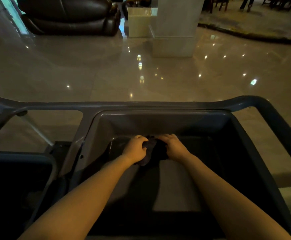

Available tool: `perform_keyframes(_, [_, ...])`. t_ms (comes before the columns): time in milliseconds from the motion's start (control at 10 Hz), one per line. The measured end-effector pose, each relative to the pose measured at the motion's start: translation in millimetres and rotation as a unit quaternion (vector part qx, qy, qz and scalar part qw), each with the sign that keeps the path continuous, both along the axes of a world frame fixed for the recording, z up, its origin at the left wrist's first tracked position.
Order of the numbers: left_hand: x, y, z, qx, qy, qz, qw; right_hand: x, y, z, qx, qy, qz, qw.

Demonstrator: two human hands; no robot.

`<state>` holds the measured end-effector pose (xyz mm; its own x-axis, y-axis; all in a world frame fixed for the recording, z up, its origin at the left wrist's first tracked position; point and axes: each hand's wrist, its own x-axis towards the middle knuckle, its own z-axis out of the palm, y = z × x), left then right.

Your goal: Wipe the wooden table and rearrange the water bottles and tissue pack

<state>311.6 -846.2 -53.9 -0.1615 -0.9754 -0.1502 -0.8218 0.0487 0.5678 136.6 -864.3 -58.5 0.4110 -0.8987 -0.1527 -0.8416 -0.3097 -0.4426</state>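
Both hands (156,148) bunch a dark, crumpled cloth (149,151) over the bin (158,122).

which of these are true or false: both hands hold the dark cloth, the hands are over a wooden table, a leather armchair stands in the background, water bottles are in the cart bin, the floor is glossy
1. Both hands hold the dark cloth. True: the left hand and right hand both grip the dark cloth.
2. The hands are over a wooden table. False: they are inside the grey cart bin; no wooden table is in view.
3. A leather armchair stands in the background. True: a dark leather armchair is at upper left.
4. Water bottles are in the bin. False: none are visible.
5. The floor is glossy. True: the floor reflects lights.
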Motion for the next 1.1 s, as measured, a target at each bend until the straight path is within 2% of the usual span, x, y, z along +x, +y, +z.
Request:
perform_keyframes(100, [6, 8, -16, 0.094, -0.075, -0.034, 0.992, -1, 12, -15, 0.087, 0.038, -0.009, 0.995])
perform_keyframes(200, [14, 18, -28, 0.167, -0.136, -0.07, 0.974, -5, 27, -27, 0.113, 0.105, 0.001, 0.988])
perform_keyframes(300, [17, 25, -28, 0.148, -0.153, -0.065, 0.975, -4, 33, -26, 0.105, 0.121, -0.01, 0.987])
perform_keyframes(500, [10, 34, -21, 0.153, -0.178, -0.101, 0.967, 4, 39, -14, 0.149, 0.159, -0.011, 0.976])
perform_keyframes(800, [11, 39, -8, 0.138, -0.166, -0.102, 0.971, 10, 38, 9, 0.168, 0.145, -0.046, 0.974])
perform_keyframes(900, [14, 38, 17, 0.155, -0.166, -0.109, 0.968, 9, 44, 47, 0.191, 0.118, -0.04, 0.974])
perform_keyframes(1000, [14, 32, 58, 0.163, -0.196, -0.14, 0.957, 2, 43, 112, 0.207, 0.127, -0.011, 0.97])
perform_keyframes(1100, [18, 31, 105, 0.171, -0.207, -0.166, 0.949, -11, 55, 198, 0.193, 0.099, -0.003, 0.976])
